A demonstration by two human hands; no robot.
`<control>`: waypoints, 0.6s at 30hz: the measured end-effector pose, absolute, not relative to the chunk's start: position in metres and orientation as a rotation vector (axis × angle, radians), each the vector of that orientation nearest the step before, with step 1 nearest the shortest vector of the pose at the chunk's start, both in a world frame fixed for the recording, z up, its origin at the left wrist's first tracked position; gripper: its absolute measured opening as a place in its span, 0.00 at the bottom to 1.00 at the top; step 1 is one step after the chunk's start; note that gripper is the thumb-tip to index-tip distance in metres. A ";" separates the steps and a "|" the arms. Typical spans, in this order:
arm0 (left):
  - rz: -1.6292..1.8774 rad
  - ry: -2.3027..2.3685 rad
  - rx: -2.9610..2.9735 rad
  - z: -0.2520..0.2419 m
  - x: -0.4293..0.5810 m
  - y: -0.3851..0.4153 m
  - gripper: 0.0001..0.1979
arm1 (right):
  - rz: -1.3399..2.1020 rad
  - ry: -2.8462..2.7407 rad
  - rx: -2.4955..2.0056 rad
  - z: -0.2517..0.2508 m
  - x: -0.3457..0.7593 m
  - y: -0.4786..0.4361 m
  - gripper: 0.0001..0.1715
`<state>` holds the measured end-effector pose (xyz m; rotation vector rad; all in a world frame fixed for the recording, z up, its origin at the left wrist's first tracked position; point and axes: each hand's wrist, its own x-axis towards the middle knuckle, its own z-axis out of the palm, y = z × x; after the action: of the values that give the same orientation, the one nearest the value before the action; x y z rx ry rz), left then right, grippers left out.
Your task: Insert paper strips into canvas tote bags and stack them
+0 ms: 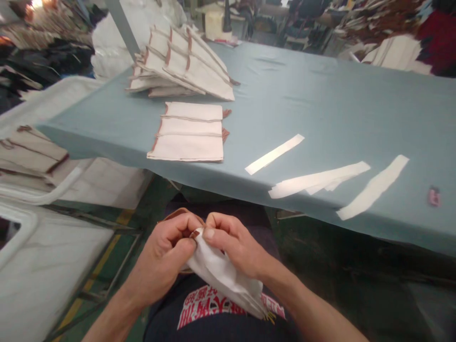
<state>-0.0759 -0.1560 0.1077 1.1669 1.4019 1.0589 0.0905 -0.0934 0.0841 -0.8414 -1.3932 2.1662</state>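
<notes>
Over my lap, both hands pinch the edge of a white cloth piece with brown trim. My left hand grips its brown edge with thumb and fingers. Close beside it, my right hand pinches the same edge, thumb pressed on the white cloth. The piece hangs down toward the right, and yellowish threads show at its lower end. Its brown part behind my left fingers is mostly hidden. Beyond my hands, a row of similar white pieces with brown edges lies overlapped near the table's front edge.
On the blue-green covered table, a larger pile of white pieces stands at the back left. Several white strips lie at the front right, with a small pinkish object beyond. White plastic bins stand at left.
</notes>
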 end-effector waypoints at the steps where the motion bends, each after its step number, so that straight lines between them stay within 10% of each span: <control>1: 1.027 1.381 1.183 0.114 -0.077 -0.154 0.07 | 2.087 -1.451 -0.802 0.086 0.090 -0.093 0.29; 11: 0.786 1.362 1.474 0.153 -0.091 -0.133 0.09 | 1.280 -1.824 -0.733 0.111 0.111 -0.068 0.10; 18: 0.723 1.328 1.690 0.174 -0.098 -0.137 0.12 | 1.002 -2.273 -0.359 0.152 0.105 -0.057 0.20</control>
<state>-0.0984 -0.1366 0.1737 1.6904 1.3276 0.7234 0.1053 -0.0573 0.1518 -0.3593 -2.2732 1.0017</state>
